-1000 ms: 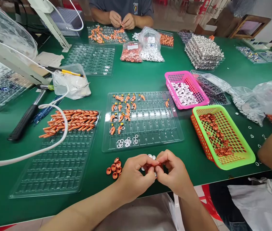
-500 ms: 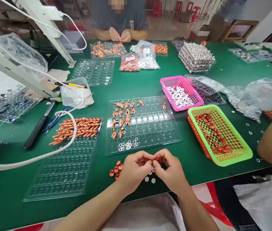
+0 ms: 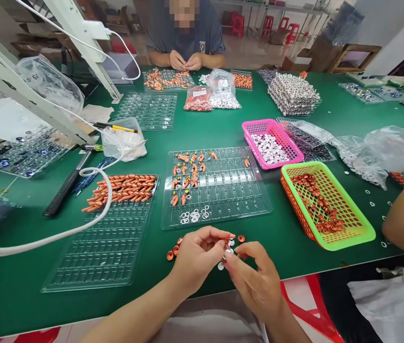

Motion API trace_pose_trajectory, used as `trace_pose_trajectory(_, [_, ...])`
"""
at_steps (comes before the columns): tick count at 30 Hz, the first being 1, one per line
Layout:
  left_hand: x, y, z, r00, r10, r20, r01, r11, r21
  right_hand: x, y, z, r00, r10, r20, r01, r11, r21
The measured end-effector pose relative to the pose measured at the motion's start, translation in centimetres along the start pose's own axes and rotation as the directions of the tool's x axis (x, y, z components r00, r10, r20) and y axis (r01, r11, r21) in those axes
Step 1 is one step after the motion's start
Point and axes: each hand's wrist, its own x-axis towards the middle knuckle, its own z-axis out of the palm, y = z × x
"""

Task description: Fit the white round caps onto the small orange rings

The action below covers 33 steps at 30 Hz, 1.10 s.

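Likely, just on the near side of the tray (image 3: 216,190), the left hand (image 3: 196,255) pinched a tiny part (image 3: 227,248) that the right hand (image 3: 255,278) touched, its grip impossible to tell, and a slip could have flicked it among the loose rings (image 3: 173,251) or off the counter (image 3: 287,259).

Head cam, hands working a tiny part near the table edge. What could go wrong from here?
1. The small part is pinched by the left hand, with the right hand at it, near the table's front edge; a slip may send it to the floor.
2. Loose orange rings and a white disc lie by the hands; a sweep might knock them off.
3. The white cable crosses the orange pieces; a tug could scatter them.
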Motion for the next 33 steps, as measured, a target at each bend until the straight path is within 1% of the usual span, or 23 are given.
trace_pose_trajectory(2, [-0.1,-0.1,-0.2,1.0,0.006,0.014,-0.006,1.0,0.014,0.2,-0.1,-0.1,0.999,-0.031,0.017,0.032,0.999,-0.019])
trace_pose_trajectory(4, [-0.2,-0.1,-0.4,1.0,0.008,0.023,-0.009,1.0,0.019,0.4,-0.2,-0.1,0.999,-0.048,0.013,0.048,0.999,0.003])
trace_pose_trajectory(8, [-0.3,0.0,-0.6,0.999,0.003,0.04,-0.003,1.0,0.005,0.7,-0.4,0.3,0.999,-0.021,-0.034,0.021,1.0,0.022])
trace_pose_trajectory(11, [-0.4,0.0,-0.7,0.998,-0.014,0.056,0.013,1.0,0.015,0.7,-0.4,0.7,0.994,0.085,-0.069,-0.079,0.993,0.091])
trace_pose_trajectory(13, [-0.4,-0.3,-0.8,0.998,-0.004,0.058,0.002,0.999,0.041,0.7,-0.4,0.9,0.973,0.219,-0.076,-0.201,0.959,0.198])
trace_pose_trajectory(15, [-0.4,-0.6,-0.9,0.998,0.031,0.063,-0.037,0.995,0.088,0.5,-0.3,1.1,0.925,0.377,-0.047,-0.342,0.879,0.333])
trace_pose_trajectory(18, [-0.5,-0.9,-0.9,0.992,0.099,0.072,-0.111,0.976,0.188,0.2,-0.3,1.5,0.821,0.57,0.042,-0.5,0.681,0.536])
trace_pose_trajectory(20, [-0.6,-1.0,-0.9,0.988,0.134,0.076,-0.148,0.96,0.237,0.0,-0.2,1.8,0.756,0.649,0.085,-0.547,0.555,0.627])
trace_pose_trajectory(22, [-0.7,-0.9,-0.9,0.984,0.157,0.079,-0.172,0.951,0.258,-0.2,-0.1,2.2,0.714,0.69,0.119,-0.565,0.467,0.68])
trace_pose_trajectory(26, [-0.6,-0.7,-0.9,0.979,0.19,0.074,-0.203,0.934,0.294,-0.6,0.4,2.8,0.677,0.705,0.211,-0.569,0.32,0.757])
trace_pose_trajectory(29, [-0.6,-0.6,-1.0,0.965,0.249,0.08,-0.261,0.903,0.341,-0.8,0.7,3.1,0.659,0.704,0.265,-0.548,0.209,0.81])
trace_pose_trajectory(31, [-0.5,-0.7,-1.0,0.956,0.282,0.085,-0.293,0.882,0.369,-0.8,0.7,3.2,0.658,0.699,0.281,-0.532,0.168,0.83])
trace_pose_trajectory(33, [-0.5,-0.7,-1.1,0.949,0.304,0.086,-0.313,0.866,0.39,-0.7,0.6,3.2,0.663,0.694,0.281,-0.522,0.16,0.838])
